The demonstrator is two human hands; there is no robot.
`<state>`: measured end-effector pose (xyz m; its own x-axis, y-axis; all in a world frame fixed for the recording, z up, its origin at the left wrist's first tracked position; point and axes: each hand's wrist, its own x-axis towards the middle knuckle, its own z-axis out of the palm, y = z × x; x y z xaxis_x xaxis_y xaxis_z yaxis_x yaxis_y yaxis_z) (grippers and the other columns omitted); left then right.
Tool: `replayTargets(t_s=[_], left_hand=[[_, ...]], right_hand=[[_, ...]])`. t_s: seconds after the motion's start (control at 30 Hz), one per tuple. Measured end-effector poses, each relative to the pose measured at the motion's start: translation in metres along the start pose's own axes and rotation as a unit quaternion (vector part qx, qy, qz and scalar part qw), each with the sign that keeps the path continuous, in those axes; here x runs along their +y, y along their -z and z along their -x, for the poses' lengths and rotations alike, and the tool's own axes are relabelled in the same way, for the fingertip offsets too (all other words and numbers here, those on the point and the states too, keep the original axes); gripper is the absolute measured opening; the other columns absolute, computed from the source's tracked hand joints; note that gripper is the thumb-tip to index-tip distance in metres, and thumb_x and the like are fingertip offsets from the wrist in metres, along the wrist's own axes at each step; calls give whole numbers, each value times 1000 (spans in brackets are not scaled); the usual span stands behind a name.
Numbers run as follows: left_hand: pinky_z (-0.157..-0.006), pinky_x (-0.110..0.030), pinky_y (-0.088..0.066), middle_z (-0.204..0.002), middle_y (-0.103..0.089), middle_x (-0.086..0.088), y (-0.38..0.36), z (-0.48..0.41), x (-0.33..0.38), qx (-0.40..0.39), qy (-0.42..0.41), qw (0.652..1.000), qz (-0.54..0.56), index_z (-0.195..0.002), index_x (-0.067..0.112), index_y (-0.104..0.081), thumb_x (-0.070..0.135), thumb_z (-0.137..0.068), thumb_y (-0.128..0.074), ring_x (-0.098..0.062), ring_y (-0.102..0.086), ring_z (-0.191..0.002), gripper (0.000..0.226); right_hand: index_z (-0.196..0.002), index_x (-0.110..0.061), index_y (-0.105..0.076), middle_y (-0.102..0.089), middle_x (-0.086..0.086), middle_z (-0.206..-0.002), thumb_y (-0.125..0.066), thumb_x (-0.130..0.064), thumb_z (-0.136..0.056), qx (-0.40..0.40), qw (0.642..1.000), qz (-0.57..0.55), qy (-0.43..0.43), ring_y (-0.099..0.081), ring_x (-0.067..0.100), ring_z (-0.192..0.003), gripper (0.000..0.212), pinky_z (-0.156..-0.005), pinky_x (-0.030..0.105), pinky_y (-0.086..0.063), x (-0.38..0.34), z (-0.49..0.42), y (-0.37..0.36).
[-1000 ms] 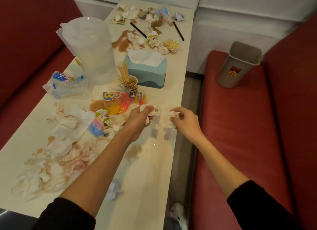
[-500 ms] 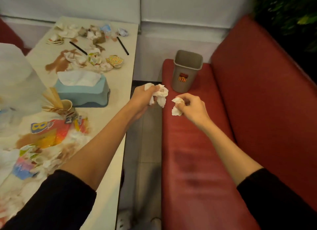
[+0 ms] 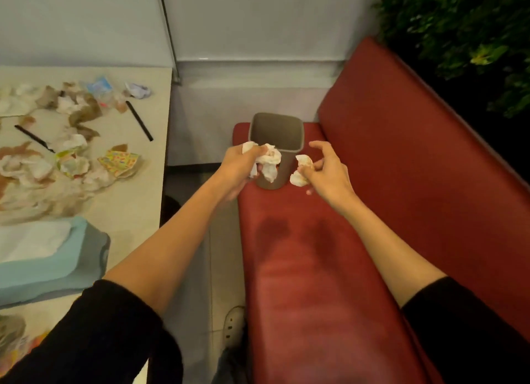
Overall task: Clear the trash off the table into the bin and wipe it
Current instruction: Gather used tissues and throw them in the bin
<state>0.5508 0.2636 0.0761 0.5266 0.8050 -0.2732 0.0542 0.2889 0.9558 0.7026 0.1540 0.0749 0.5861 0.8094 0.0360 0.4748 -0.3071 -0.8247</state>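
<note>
A grey-brown bin [image 3: 276, 131] stands on the red bench seat [image 3: 324, 269] against the wall. My left hand [image 3: 238, 168] grips a crumpled white tissue [image 3: 268, 161] right in front of the bin's near wall. My right hand [image 3: 327, 170] is just right of the bin; its thumb and a finger pinch a second small tissue wad [image 3: 301, 170] while the other fingers spread. On the left, the beige table [image 3: 134, 200] still carries crumpled tissues, wrappers [image 3: 120, 160] and brown spill stains.
A light blue tissue box [image 3: 51, 257] sits on the table near my left arm. Two black straws [image 3: 139, 120] lie among the litter. The red bench back [image 3: 430, 160] rises at right with green plants [image 3: 470, 31] above. A shoe [image 3: 233, 322] shows on the floor gap.
Both hands carried their tissue wads from the table edge across the gap to the bin on the bench. The view turned right. My right hand's fingers have spread.
</note>
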Motion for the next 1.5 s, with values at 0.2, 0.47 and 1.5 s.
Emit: replayTargets(t_s=[0.2, 0.47, 1.5], left_hand=[[-47, -16, -39, -59, -62, 7, 0, -144, -6, -8, 36, 999, -33, -92, 8, -67, 22, -95, -59, -3, -53, -50, 16], [-65, -29, -45, -99, -67, -11, -24, -327, -41, 6, 31, 980, -198, -102, 5, -62, 24, -93, -59, -26, -62, -88, 22], [-100, -50, -32, -124, -55, -7, -42, -412, -104, -124, -121, 721, -670, -124, 16, -52, 28, -93, -53, -31, -52, -117, 34]], right_hand=[[-102, -26, -54, -67, 4, -72, -64, -24, -86, 24, 999, 29, -24, -61, 18, -62, 19, -60, 41, -54, 34, -125, -39], [-93, -29, -63, -68, 2, -75, -61, -10, -85, 10, 997, 45, -66, -65, 17, -69, 21, -67, 40, -57, 89, -274, -90], [-104, -8, -65, -66, 15, -99, -49, 1, -88, -192, 941, 227, -160, -63, 31, -94, 25, -63, 25, -41, 144, -362, -140]])
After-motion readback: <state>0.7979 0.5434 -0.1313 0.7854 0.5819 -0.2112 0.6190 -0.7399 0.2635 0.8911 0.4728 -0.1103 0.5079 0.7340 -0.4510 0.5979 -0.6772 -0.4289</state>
